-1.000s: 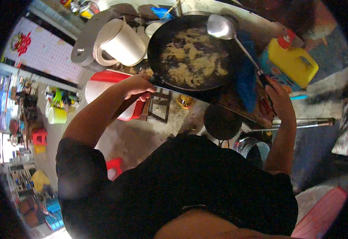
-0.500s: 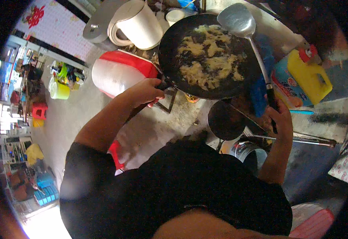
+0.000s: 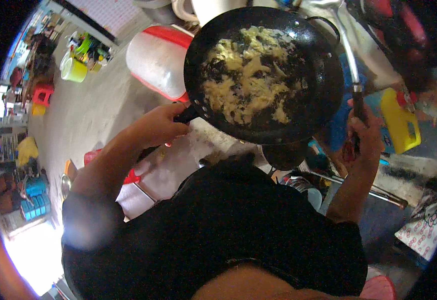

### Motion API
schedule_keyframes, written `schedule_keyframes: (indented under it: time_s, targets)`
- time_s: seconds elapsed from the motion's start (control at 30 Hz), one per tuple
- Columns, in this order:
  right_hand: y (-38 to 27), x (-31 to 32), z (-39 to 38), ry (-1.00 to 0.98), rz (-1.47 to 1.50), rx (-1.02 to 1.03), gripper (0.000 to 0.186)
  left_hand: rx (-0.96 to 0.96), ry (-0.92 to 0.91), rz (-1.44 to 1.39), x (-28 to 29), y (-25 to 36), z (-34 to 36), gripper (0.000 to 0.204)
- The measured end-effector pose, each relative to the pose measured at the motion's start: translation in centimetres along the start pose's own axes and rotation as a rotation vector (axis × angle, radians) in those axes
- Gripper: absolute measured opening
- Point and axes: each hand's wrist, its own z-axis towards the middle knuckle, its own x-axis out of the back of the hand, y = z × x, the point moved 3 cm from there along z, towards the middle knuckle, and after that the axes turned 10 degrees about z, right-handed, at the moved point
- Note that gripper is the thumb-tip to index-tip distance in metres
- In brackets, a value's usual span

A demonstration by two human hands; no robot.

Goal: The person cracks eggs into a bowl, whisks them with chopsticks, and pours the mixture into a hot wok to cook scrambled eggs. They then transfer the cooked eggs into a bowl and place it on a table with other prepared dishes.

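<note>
My left hand (image 3: 166, 125) is closed round the black handle of a dark wok (image 3: 323, 100). Inside the wok lie yellowish, egg-like pieces (image 3: 248, 75), spread loosely over its bottom. On the right side, my right hand (image 3: 366, 135) grips the dark handle of a metal wok spatula (image 3: 349, 55). The spatula points away from me beyond the wok's right rim, and its blade is partly cut off by the top edge of the view. It appears apart from the food.
A yellow jug (image 3: 403, 125) stands right of my right hand. Beyond my left hand is a red-and-white container (image 3: 158, 60). A smaller dark pan (image 3: 283, 155) and a metal bucket (image 3: 311, 195) sit below the wok. A pale pitcher (image 3: 213, 7) is at the far side.
The wok has come nearer to me with my left hand, now covering part of the smaller pan. My right hand and the spatula have shifted right; the whole view has shifted too.
</note>
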Motion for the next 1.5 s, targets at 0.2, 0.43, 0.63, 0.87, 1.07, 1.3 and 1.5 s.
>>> schedule_keyframes:
  time_s: [0.2,0.43,0.63,0.87,1.07,1.3,1.5]
  targets:
    - [1.0,-6.7,5.2,-0.111,-0.133,0.194,0.036,-0.041,0.112,0.108,0.8,-8.4,-7.3,0.029]
    - [-3.0,-14.6,8.2,-0.628,-0.254,0.489,0.061,-0.037,0.187,0.024,-2.7,-12.9,-14.7,0.025]
    - [-1.6,-19.3,10.5,-0.765,0.093,0.231,0.05,0.042,0.342,0.026,-8.6,-9.9,-19.0,0.033]
    - [-4.3,-25.0,12.5,-0.957,0.084,0.085,0.042,0.189,0.547,0.074,-12.8,-7.4,-25.6,0.037]
    - [-5.4,-45.8,9.3,-1.156,0.175,0.176,0.022,0.383,0.6,-0.377,-11.4,-14.8,-30.1,0.024]
    - [-4.1,-65.5,2.2,-1.491,0.257,0.07,0.016,0.554,0.729,-0.586,-10.6,-21.0,-33.3,0.032]
    - [-6.6,-77.5,-3.5,-1.663,0.26,0.154,0.014,0.627,0.886,-0.872,-9.0,-24.7,-35.3,0.013]
